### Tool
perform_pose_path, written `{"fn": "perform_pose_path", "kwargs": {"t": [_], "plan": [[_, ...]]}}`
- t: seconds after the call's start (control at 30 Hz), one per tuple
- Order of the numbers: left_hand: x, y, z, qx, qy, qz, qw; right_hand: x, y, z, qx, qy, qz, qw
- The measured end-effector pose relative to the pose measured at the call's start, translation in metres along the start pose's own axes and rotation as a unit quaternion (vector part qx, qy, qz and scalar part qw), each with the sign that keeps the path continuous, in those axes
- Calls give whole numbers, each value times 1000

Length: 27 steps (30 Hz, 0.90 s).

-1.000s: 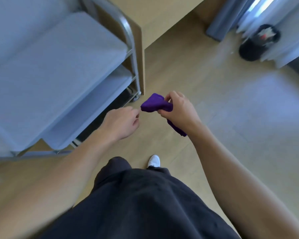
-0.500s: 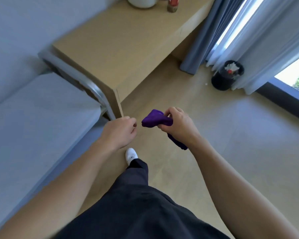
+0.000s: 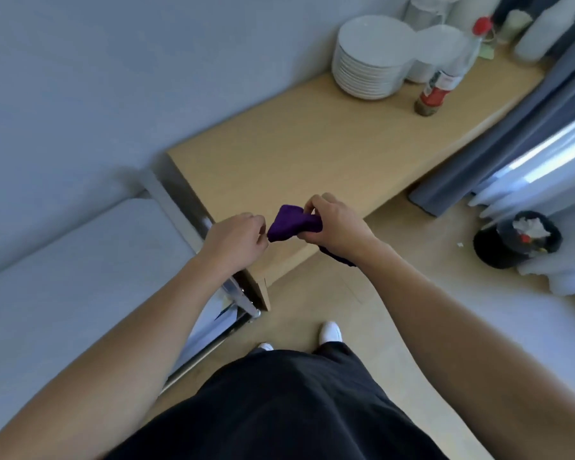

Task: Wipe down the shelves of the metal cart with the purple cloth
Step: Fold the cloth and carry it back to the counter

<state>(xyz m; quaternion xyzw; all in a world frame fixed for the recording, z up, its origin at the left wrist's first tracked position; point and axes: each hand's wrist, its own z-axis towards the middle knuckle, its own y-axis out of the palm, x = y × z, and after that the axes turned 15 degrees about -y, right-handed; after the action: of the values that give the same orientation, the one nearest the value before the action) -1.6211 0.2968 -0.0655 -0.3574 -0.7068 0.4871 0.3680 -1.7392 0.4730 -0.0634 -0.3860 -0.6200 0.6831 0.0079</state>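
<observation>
Head view.

1. Cloth [image 3: 292, 222]: purple, soft, bunched into a blunt wedge. Centre of frame, held in the air over the near corner of the table, to the right of the cart. A darker tail hangs out below the right wrist.
2. Right hand [image 3: 336, 227]: clasps the cloth, thumb and fingers curled round its right end.
3. Left hand [image 3: 236, 240]: fingers curled in, fingertips just beside the cloth's left tip. Whether they touch or pinch it cannot be told.
4. Cart [image 3: 80, 277]: left and lower left of frame. Flat grey top shelf, smooth, matte, blurred. A shiny metal tube frame runs along its right edge, and a lower shelf shows beneath it. The left forearm crosses in front of the frame.
5. Table [image 3: 312, 154]: pale wood-grain slab with square edges, running from centre to upper right. Its near end stands just beside the cart's frame.
6. Plates [image 3: 369, 58]: stack of round white plates, glossy, on the table's far end at the upper right.
7. Bottle [image 3: 445, 78]: clear, red cap, red label, upright, just right of the plates. Pale containers behind it are too blurred to tell.
8. Curtain [image 3: 512, 127]: grey fabric in long folds at the right edge, with white sheer beside it.
9. Bin [image 3: 512, 244]: round, black, on the floor at mid right, with crumpled white paper inside.
10. Floor [image 3: 412, 327]: light wood-look boards.
11. Wall [image 3: 113, 78]: plain grey, upper left.
12. Trousers [image 3: 279, 410]: black, bottom centre, with two white shoes [image 3: 331, 332] showing above them.
</observation>
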Motion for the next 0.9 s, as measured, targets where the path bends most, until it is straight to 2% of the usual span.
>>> {"fn": "perform_pose_path", "kwargs": {"t": [0.13,0.37,0.5,0.6,0.73,0.9], "plan": [[1,8,21,-5,-94,-13,995,24,7,59,-89,-95,-24,991],[17,34,34,1,-251,-86,964,59,25,116,-204,-253,-61,944],[20,47,47,-2,-291,-145,946,69,19,127,-233,-233,-44,943],[21,55,58,-10,-307,-173,936,84,12,131,-221,-188,-95,952],[24,60,68,-44,-319,-183,929,99,8,135,-258,-167,-106,946],[27,60,70,1,-306,-215,927,95,8,141,-275,-164,-51,946]]}}
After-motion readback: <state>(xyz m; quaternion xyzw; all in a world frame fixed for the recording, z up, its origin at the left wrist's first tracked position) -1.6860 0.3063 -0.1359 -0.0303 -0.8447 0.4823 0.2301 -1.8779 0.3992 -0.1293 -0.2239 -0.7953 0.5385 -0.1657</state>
